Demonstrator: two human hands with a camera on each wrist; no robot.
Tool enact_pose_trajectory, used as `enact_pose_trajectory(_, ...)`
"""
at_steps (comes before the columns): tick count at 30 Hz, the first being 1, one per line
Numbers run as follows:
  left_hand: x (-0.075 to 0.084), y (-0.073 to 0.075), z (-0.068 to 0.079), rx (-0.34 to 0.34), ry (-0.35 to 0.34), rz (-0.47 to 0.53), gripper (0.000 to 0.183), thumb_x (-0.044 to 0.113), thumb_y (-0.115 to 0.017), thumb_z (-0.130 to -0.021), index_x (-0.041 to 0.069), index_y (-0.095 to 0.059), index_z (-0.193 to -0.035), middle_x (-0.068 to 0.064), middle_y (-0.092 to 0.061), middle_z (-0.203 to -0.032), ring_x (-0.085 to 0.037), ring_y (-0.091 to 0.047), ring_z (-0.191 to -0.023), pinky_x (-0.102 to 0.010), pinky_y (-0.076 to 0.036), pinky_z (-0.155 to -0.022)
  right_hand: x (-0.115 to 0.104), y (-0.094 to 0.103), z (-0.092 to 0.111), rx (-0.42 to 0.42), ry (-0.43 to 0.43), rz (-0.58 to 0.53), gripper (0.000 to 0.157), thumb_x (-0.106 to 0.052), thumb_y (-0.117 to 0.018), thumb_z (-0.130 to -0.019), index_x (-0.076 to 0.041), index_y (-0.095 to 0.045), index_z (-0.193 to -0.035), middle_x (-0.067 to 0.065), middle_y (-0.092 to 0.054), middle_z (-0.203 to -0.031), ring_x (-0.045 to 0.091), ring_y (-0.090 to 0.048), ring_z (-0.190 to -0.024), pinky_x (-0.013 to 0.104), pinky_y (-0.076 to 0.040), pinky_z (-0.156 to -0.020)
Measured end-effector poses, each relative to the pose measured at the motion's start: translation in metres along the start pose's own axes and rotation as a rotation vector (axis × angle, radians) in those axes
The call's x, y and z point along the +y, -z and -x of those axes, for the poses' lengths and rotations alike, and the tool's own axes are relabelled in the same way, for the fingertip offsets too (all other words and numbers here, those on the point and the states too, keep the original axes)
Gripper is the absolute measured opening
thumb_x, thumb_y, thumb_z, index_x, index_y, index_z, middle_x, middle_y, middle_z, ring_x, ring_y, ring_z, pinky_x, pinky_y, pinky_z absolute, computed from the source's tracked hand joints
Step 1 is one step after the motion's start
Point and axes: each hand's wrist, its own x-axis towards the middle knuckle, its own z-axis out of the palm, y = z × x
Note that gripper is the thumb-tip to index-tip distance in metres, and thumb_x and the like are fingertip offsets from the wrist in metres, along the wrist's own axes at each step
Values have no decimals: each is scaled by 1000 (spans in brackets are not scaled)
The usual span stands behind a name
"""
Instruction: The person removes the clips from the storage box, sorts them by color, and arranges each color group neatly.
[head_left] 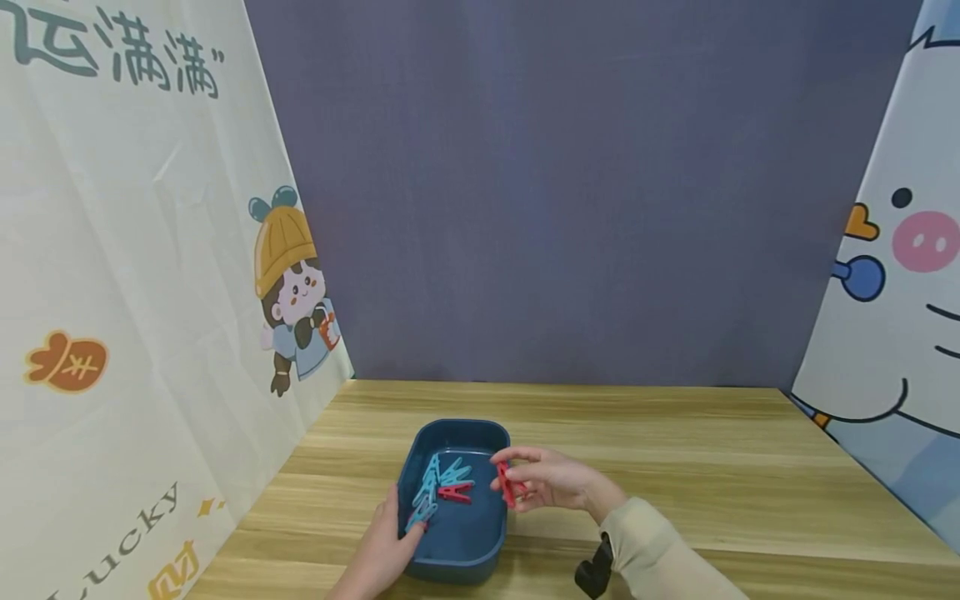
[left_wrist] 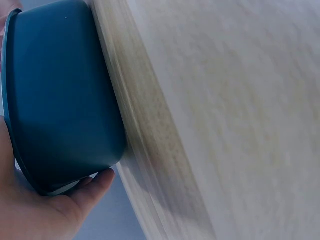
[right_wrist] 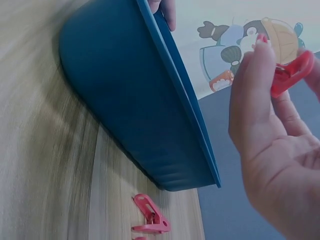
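Red peg [head_left: 505,486] pinched in the right hand [head_left: 557,481]; left of it, blue pegs [head_left: 431,482] and one red already lie in the basin [head_left: 454,573] the left hand [head_left: 380,546] grips, loose red pegs [right_wrist: 158,224] left outside nearby

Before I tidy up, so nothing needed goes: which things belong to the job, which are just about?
Apparently the job's:
red plastic clothespin in right hand
dark blue plastic tub, left hand gripping
light blue clothespins, another red clothespin inside
red clothespins outside

Just around:
cartoon-printed sheets
slate-blue backdrop
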Motion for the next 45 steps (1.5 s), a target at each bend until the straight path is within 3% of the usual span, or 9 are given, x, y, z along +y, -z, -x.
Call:
enact_pose_trajectory(6, 0, -1, 0, 9, -14, 4, 76, 22, -57, -87, -16, -16, -138, -38, -31, -132, -49, -33, -122, -60, -29, -96, -2, 5, 6, 56, -5, 15, 45, -7, -52, -91, 1, -37, -133, 13, -64, -106, 10, -57, -70, 28, -54, -68)
enact_pose_trajectory(12, 0, -1, 0, 6, -9, 12, 76, 21, -57, -87, -16, -15, -139, -38, -31, -132, -49, -32, -122, -60, -29, -96, -4, 13, 11, 104, 20, 37, 45, -6, -51, -92, 8, -35, -131, 15, -63, -107, 16, -62, -77, 30, -53, -69)
enact_pose_trajectory(19, 0, -1, 0, 6, -11, 14, 76, 21, -57, -87, -16, -15, -138, -38, -30, -133, -50, -31, -122, -60, -28, -97, -4, 22, 18, 162, 38, 30, 35, -4, -52, -90, 1, -46, -124, 22, -58, -115, 17, -63, -77, 30, -53, -72)
enact_pose_trajectory(30, -1, 0, -1, -3, -7, 12, 77, 22, -57, -87, -16, -15, -138, -38, -30, -132, -50, -32, -122, -60, -28, -96, -7, 32, 26, 276, 69, 46, 31, -5, -56, -89, -5, -56, -120, 11, -62, -107, 19, -64, -88, 43, -47, -87)
enact_pose_trajectory(38, -1, -1, -1, -1, -2, 14, 77, 22, -57, -87, -16, -15, -138, -38, -32, -131, -49, -34, -121, -60, -29, -96, -7, 38, 30, 306, 58, 32, 36, -5, -56, -89, -6, -53, -124, 7, -64, -89, 16, -64, -78, 40, -50, -83)
enact_pose_trajectory(45, -1, 0, -2, -9, 7, 18, 77, 23, -57, -87, -17, -15, -138, -38, -30, -132, -49, -32, -122, -61, -29, -96, -9, 40, 34, 316, 58, 28, 35, -6, -55, -90, -6, -53, -124, 6, -64, -88, 16, -64, -80, 43, -49, -85)
